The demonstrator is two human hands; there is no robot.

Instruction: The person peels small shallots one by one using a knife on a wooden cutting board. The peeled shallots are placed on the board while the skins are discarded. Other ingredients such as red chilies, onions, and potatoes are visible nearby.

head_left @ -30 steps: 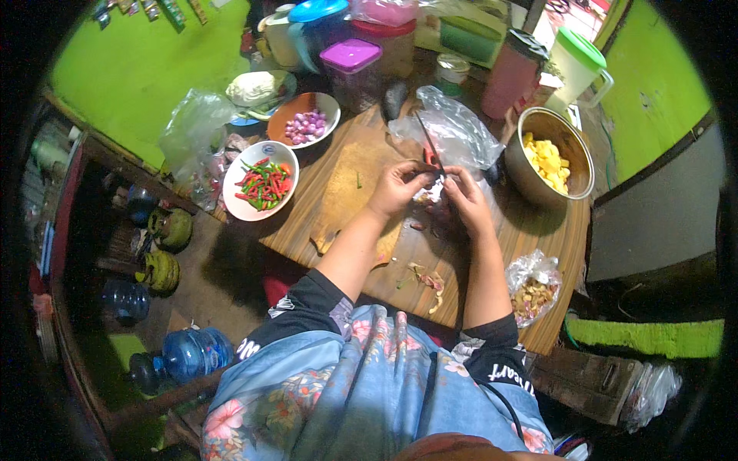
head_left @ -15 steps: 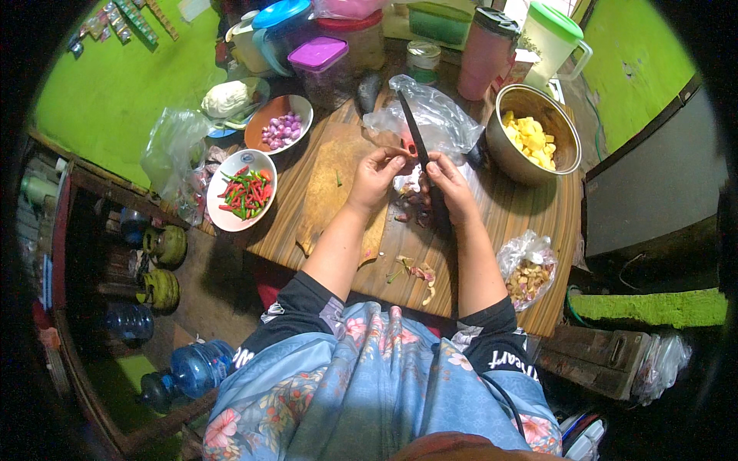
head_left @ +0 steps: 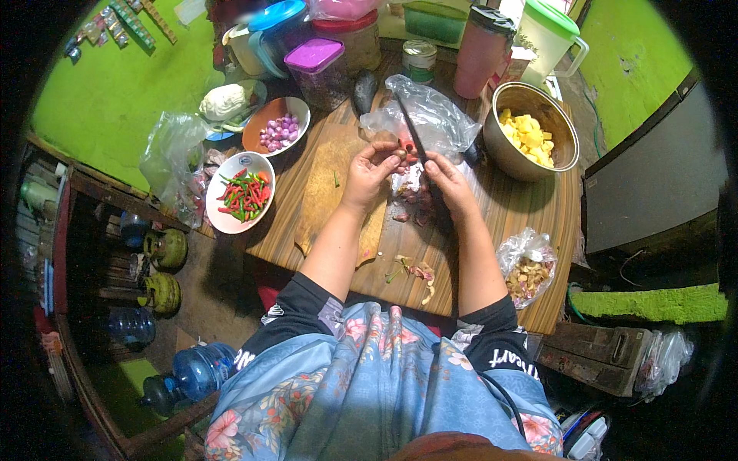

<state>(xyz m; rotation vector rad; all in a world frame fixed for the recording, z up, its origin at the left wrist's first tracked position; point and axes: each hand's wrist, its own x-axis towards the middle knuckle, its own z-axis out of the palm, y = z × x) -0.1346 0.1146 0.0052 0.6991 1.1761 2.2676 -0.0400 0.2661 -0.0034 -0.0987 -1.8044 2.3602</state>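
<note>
Left hand [head_left: 367,178]: your thumb and index pinch a small brownish piece [head_left: 400,154], too small to identify. Right hand [head_left: 450,184]: fingers closed on the knife [head_left: 407,123]. Blade's long axis runs away from you, tip leaning left. Piece sits just left of the blade, toward your left hand; can't tell if they touch. Peel scraps [head_left: 416,201] below on the desk [head_left: 509,201]; board [head_left: 327,215] left, pot [head_left: 573,138] right.

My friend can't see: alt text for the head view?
A person's right hand holds a dark knife beside the left hand, which pinches something small, over a wooden table. Nearby are chillies, shallots and a metal pot of yellow chunks.
</note>
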